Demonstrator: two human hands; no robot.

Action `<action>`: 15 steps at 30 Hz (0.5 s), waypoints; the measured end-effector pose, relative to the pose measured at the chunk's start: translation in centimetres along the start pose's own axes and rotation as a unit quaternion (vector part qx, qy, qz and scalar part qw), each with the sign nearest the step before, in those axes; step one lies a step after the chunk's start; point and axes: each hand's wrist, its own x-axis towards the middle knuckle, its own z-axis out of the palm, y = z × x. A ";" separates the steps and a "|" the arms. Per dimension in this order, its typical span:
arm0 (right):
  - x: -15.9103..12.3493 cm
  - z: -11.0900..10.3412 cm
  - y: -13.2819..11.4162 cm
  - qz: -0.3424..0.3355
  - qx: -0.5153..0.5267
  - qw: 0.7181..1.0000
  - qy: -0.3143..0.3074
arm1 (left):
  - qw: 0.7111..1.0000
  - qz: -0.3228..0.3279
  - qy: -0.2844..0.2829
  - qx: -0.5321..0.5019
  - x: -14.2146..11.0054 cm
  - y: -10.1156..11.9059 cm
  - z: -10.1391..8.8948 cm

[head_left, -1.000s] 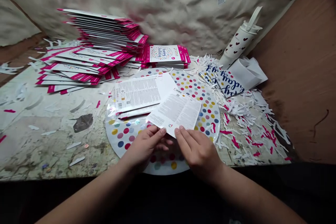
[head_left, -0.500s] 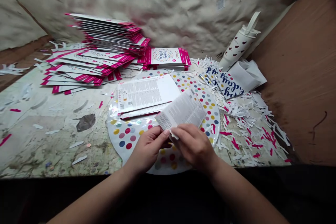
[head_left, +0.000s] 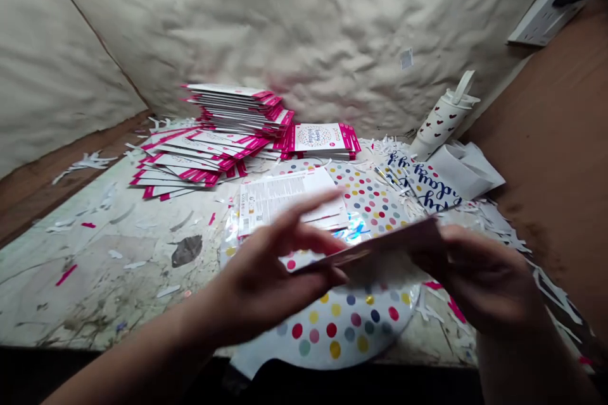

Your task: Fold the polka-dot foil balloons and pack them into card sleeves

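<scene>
Tilted up now, the paper sheet [head_left: 365, 251] is edge-on: right hand [head_left: 475, 278] grips it, left hand [head_left: 270, 275] half open, grip unclear.

The left hand [head_left: 270, 272] is angling rightward, spread and blurred, at lower centre, while the right hand [head_left: 475, 278] is curling leftward at lower right, the left forearm [head_left: 137, 354] and right forearm [head_left: 522, 367] entering from the bottom edge.

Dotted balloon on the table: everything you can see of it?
The dotted balloon is a flat, round, glossy film printed with red, yellow, blue, pink and teal dots, with an iridescent glint near the middle. It lies on the table, near edge at the table's front, a loose flap at lower left. A printed sheet lies on its far part. The left hand and right hand hold a card above it.
</scene>
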 end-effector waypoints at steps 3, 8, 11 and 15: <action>1.3 2.2 0.1 0.006 0.142 0.985 0.093 | 0.997 0.063 0.037 0.025 0.8 -0.7 -2.1; 2.8 2.9 3.2 0.062 0.168 0.978 0.102 | 0.820 0.148 0.304 0.461 4.6 -3.1 -10.0; 2.5 2.8 5.1 0.128 0.127 0.979 0.098 | 0.750 -0.010 0.221 0.623 8.9 -5.3 -17.0; 1.2 3.3 6.5 0.165 0.047 0.985 -0.022 | 0.722 -0.167 0.001 0.671 13.8 -9.6 -23.0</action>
